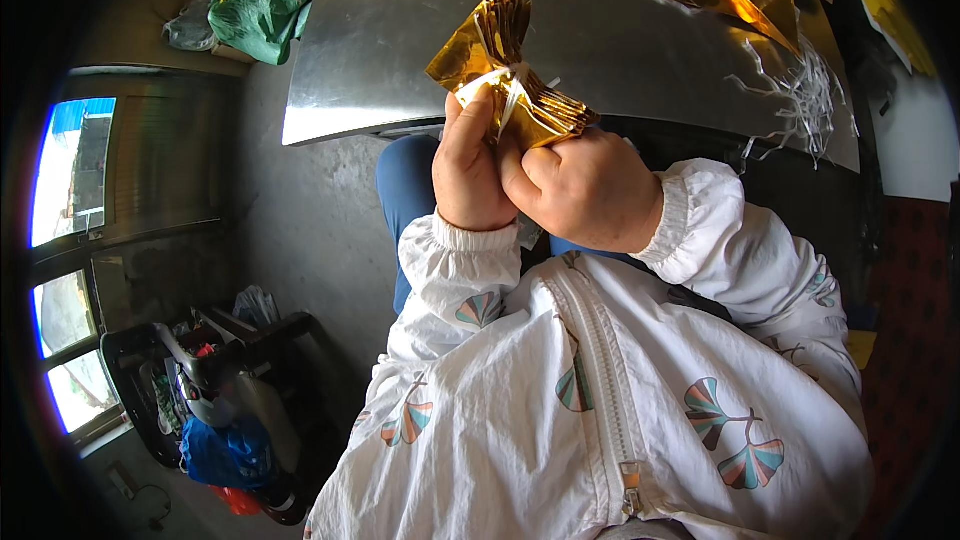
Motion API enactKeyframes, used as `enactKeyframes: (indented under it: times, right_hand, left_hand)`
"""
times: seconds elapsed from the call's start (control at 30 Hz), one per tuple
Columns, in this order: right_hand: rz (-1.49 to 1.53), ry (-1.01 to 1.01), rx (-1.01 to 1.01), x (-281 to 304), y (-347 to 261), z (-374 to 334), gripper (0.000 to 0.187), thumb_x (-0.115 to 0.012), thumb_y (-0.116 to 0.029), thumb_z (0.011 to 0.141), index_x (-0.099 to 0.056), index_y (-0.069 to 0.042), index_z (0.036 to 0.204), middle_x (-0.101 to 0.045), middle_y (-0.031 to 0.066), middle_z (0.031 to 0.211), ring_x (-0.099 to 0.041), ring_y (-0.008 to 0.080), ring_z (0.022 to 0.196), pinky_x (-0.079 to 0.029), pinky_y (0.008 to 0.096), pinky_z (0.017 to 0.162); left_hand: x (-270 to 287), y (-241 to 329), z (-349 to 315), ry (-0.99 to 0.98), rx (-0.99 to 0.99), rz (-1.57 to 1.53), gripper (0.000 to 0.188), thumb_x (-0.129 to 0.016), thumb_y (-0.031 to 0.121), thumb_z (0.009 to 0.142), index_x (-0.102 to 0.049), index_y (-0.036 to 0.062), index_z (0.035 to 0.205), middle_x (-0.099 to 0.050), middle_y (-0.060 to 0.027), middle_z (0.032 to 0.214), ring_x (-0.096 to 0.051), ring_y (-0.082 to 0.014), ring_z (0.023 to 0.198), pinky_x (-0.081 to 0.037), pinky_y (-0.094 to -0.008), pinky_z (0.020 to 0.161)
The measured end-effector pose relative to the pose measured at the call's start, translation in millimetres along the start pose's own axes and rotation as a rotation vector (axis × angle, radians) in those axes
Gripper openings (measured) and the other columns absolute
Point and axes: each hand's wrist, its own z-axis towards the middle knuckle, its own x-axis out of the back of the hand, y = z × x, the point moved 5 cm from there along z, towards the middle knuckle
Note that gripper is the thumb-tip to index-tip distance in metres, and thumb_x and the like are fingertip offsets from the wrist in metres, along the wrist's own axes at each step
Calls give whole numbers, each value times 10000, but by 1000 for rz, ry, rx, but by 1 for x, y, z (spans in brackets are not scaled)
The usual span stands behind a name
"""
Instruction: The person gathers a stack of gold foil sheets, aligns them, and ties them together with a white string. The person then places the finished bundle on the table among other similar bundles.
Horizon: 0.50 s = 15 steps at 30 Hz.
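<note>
A bundle of folded gold foil sheets is up in front of me, just over the near edge of the metal table. Its middle is pinched in by a white tie strip, and the pleated ends fan out on both sides. My left hand is closed on the bundle from the left, thumb pressed near the tie. From the right, my right hand grips the lower part of the bundle with curled fingers. Some of its fingertips are hidden behind the foil and the left hand.
More gold foil lies at the table's far right, beside a heap of loose white strips. The metal tabletop ends just ahead of my knees. A green plastic bag sits at the far left. Down left is a dark cart with bags.
</note>
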Motion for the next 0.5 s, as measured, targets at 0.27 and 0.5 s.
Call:
enactKeyframes:
  times: [0.27,0.5]
  right_hand:
    - [-6,-18,-37,-2,0,-4,248,-586,-147,687,-617,-26,901,-446,20,637,-505,150,533,-439,278,443]
    - [38,13,-157,8,-12,-8,372,-576,-136,727,-601,-34,1084,-420,10,639,-483,133,514,-428,263,437]
  left_hand:
    - [-9,2,1,-53,-4,196,239,-527,79,912,-439,48,1132,-565,-66,1030,-576,-157,908,-481,-300,804]
    - [-3,13,-1,-50,-26,148,230,-530,87,910,-452,34,1120,-570,-53,986,-575,-142,860,-483,-288,787]
